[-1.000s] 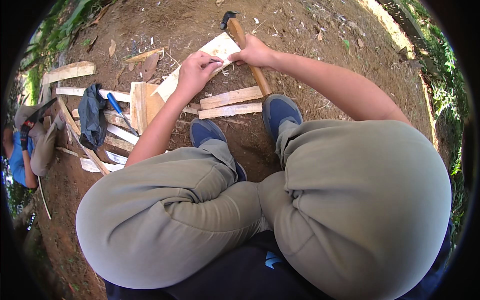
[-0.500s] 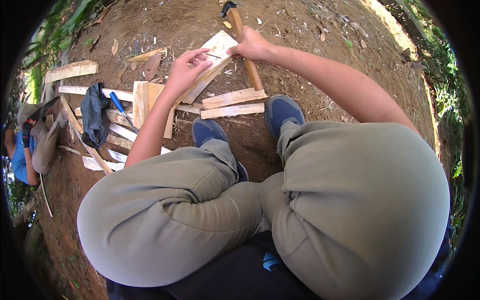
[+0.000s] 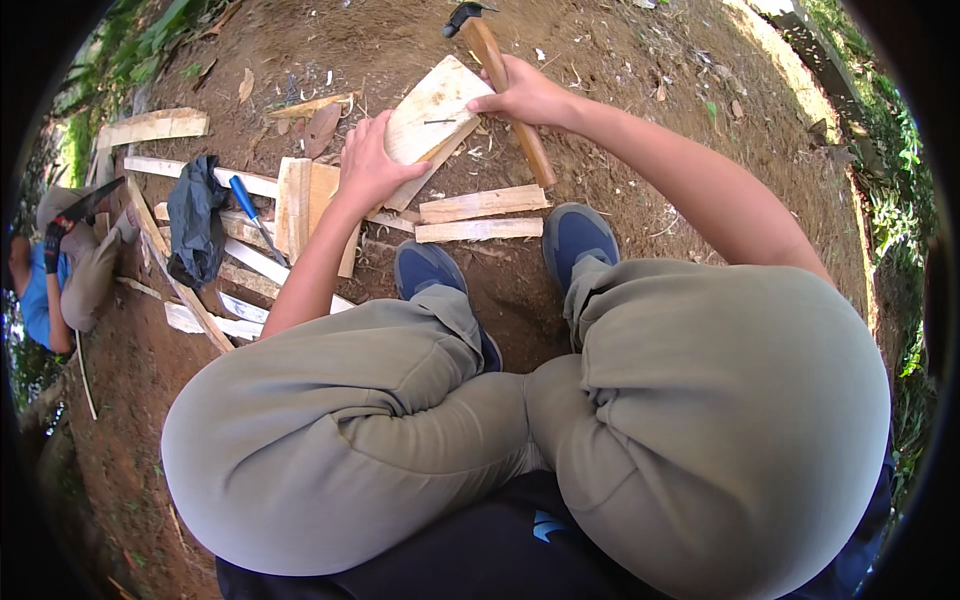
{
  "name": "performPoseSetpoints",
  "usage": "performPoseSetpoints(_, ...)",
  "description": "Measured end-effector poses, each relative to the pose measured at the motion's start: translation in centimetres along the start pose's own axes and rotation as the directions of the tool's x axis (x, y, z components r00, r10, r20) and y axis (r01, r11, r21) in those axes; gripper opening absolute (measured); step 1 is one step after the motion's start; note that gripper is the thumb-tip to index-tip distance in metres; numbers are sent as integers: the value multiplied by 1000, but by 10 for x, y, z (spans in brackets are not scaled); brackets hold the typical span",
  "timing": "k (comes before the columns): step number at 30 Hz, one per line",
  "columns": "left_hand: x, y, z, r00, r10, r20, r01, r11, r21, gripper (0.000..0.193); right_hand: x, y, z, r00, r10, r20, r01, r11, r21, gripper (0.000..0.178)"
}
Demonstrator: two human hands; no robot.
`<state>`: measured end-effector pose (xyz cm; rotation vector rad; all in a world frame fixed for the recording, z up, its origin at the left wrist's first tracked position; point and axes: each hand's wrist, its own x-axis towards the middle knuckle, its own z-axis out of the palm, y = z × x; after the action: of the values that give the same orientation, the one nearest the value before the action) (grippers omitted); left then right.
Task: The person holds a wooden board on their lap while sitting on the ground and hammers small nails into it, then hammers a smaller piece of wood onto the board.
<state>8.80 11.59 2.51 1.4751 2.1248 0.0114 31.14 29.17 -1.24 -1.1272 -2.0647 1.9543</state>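
A pale wooden board (image 3: 432, 95) is tilted up in front of me, over another piece of wood. My left hand (image 3: 375, 160) grips its left edge, thumb along the lower side and fingers over the far side. A dark nail (image 3: 440, 121) shows against the board's face; whether it is driven in or just lies there I cannot tell. Closed round the wooden handle of a black-headed hammer (image 3: 487, 48) is my right hand (image 3: 527, 93), its thumb also pressing the board's right edge. The hammer's head points away from me.
Two short wood strips (image 3: 480, 228) lie before my shoes (image 3: 582, 240). To the left are several planks (image 3: 293, 200), a black plastic bag (image 3: 196, 215) and a blue-handled screwdriver-like tool (image 3: 245, 200). Farther left another person (image 3: 62, 270) holds a saw (image 3: 90, 203).
My left hand has gone from hovering near the nail to gripping the board's left edge. The board has been lifted and tilted. My right hand still has the hammer.
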Motion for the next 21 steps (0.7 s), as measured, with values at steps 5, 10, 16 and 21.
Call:
performPoseSetpoints(5,-9,-34,-13,992,-3,-126,-15,990,-140,101,-2,9,7,996,-34,88,20,988,155,77)
performPoseSetpoints(10,-25,-90,-62,949,-137,-283,80,976,-204,98,1,16,23,1000,-10,-6,10,1000,-17,76)
performPoseSetpoints(16,-98,-194,-66,828,-401,-392,311,910,-276,92,10,-13,34,1000,-21,4,21,981,-195,66)
performPoseSetpoints(21,-144,-222,-39,763,-568,-309,343,761,-551,74,7,-50,33,982,-186,-29,149,861,-486,30)
